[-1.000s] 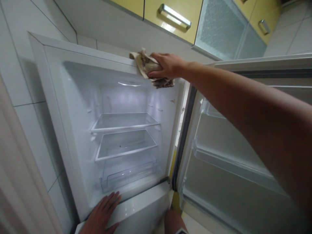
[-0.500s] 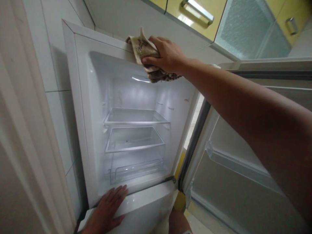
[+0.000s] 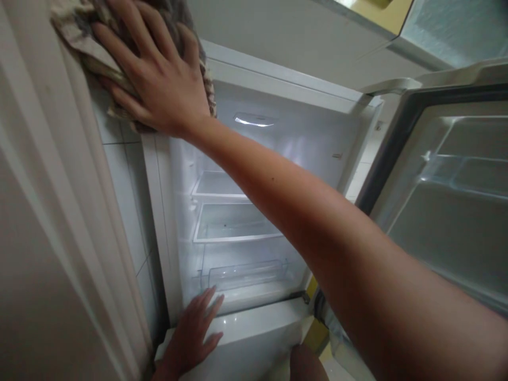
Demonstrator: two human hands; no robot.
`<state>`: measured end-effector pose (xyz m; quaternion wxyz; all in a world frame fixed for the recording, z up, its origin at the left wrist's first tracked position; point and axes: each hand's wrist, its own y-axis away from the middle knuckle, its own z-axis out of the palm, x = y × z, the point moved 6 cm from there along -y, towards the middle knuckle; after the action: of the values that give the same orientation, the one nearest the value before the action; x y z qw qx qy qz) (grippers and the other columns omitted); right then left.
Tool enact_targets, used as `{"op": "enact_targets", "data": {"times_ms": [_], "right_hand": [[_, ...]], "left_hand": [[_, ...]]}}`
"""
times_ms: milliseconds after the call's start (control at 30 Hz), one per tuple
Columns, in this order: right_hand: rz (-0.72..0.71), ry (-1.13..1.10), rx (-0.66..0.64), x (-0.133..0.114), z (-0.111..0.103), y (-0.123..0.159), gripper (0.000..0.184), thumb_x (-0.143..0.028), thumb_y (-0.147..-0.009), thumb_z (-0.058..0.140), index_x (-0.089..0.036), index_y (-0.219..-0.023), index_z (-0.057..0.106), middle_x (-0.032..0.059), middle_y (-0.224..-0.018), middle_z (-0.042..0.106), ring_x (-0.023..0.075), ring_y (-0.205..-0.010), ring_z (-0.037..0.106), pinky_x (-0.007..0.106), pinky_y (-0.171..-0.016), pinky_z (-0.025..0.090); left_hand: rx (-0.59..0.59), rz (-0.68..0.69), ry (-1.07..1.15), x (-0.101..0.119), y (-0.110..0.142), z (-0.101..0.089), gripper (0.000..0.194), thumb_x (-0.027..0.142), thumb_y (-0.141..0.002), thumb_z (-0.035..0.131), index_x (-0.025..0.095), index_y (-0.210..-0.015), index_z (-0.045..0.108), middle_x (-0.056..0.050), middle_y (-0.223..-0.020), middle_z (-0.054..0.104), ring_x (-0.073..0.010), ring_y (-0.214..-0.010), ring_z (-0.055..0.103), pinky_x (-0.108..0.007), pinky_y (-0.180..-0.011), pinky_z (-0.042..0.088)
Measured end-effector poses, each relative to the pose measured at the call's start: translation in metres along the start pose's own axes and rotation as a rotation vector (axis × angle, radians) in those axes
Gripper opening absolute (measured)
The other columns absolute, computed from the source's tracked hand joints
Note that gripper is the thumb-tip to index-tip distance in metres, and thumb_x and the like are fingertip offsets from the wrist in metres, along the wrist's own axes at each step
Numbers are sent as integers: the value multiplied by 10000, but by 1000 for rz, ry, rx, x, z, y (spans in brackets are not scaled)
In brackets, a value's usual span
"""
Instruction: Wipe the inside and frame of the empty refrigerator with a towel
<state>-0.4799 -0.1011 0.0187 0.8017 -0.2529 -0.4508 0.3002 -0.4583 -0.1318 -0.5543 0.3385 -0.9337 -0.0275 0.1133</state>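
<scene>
My right hand [image 3: 159, 74] lies flat, fingers spread, pressing a patterned brownish cloth [image 3: 75, 37] against the top left corner of the open fridge [image 3: 278, 79], by the tiled wall. My left hand [image 3: 194, 328] rests open, fingers flat, on the top edge of the lower white compartment [image 3: 254, 338] at the fridge's bottom left. Inside the lit fridge I see two bare glass shelves [image 3: 230, 222] and a clear drawer [image 3: 246, 272].
The fridge door [image 3: 452, 201] stands open on the right with bare door racks. A white tiled wall [image 3: 123, 201] and a pale door frame [image 3: 51, 238] close in on the left. Yellow cabinets [image 3: 384, 10] hang above. My knee [image 3: 307, 365] shows below.
My right hand slid the cloth left along the fridge's top edge to its top left corner and flattened onto it. The view swung left. My left hand stayed put.
</scene>
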Motion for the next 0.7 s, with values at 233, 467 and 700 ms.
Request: {"op": "enact_targets", "data": {"times_ms": [233,467,700], "right_hand": [[-54,-264,-738,-82,-49,105,796,-472,-1068,156,10,-949,779,146,-1520,566,300,-1392,561,514,-1080,461],[-256,-876,-986,-210,-150,263,439,-315,-1194,326,-315,-1511,630,-14,-1627,555,172,-1439,515,452,-1243,363],[-282,-1053,-916,-304,-234,346,324,-193,-1140,521,-325,-1110,816,-96,-1412,728,69,-1229,658,279,-1125,439]], "left_hand": [[-33,-51,-76,1,-4,1,810,420,-969,640,237,-1704,352,-160,-1808,258,-346,-1610,360,-502,-1226,397],[17,178,-62,12,15,15,627,197,-944,573,231,-1570,547,-66,-1527,670,-253,-1398,586,-406,-1183,433],[-332,400,120,24,55,62,669,130,-920,639,448,-1506,579,82,-1374,761,-166,-1178,710,-280,-1036,535]]}}
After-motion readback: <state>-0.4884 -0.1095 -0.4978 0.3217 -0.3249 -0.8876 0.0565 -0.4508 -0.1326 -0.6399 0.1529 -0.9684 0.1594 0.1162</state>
